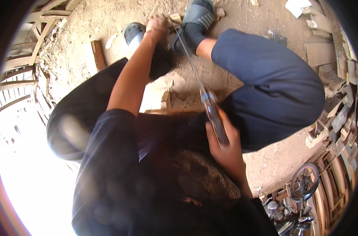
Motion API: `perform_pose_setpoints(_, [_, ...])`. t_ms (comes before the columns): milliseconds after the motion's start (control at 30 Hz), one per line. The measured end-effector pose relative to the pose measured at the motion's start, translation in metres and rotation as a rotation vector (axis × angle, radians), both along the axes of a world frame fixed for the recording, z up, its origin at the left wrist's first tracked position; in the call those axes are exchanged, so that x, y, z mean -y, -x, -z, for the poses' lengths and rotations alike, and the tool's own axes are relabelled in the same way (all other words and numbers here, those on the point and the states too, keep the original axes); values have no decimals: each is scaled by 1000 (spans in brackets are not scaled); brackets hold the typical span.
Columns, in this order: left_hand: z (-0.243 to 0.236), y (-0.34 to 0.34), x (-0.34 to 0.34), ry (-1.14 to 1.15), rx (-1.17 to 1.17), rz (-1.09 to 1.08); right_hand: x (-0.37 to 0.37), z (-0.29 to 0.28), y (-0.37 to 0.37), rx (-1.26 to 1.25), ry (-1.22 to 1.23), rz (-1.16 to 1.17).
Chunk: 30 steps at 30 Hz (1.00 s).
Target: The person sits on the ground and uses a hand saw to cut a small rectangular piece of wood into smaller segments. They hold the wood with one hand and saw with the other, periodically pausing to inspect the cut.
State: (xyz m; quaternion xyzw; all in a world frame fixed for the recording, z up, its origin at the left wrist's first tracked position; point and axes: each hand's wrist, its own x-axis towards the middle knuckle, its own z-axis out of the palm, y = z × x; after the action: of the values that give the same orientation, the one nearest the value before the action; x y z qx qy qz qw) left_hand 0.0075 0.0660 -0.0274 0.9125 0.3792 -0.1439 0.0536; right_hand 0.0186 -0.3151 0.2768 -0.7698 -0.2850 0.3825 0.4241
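Observation:
My right hand (228,151) is wrapped round the dark handle of a handsaw (214,118), in front of my body. Its thin blade, seen almost edge-on, runs up and to the left toward my feet. At the blade's far end, a small pale piece of wood (175,18) lies between my two sandalled feet. Beside it my left hand (157,24) is closed and low, with the arm stretched out. The fingers seem to grip the wood, though motion blurs them. Where the blade meets the wood is too small to make out.
My bent legs spread to both sides on bare ground. A short brown wood block (97,56) lies left of my left foot. Offcuts (338,114) are heaped along the right, with a motorcycle (302,196) at the lower right. Curved wooden pieces (22,70) stand at the left.

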Motion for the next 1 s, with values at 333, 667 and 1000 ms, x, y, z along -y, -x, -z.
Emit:
perform_pose_setpoints(333, [-24,-10,25,96,-18,-59,4,-16,4,-65,50,64])
perform_pose_setpoints(667, [-13,-20,4,40,-43,59,4,2,-6,-16,-29,75])
perform_pose_setpoints(1000, [1,-8,7,84,-36,99,0,-21,-3,-79,49,62])
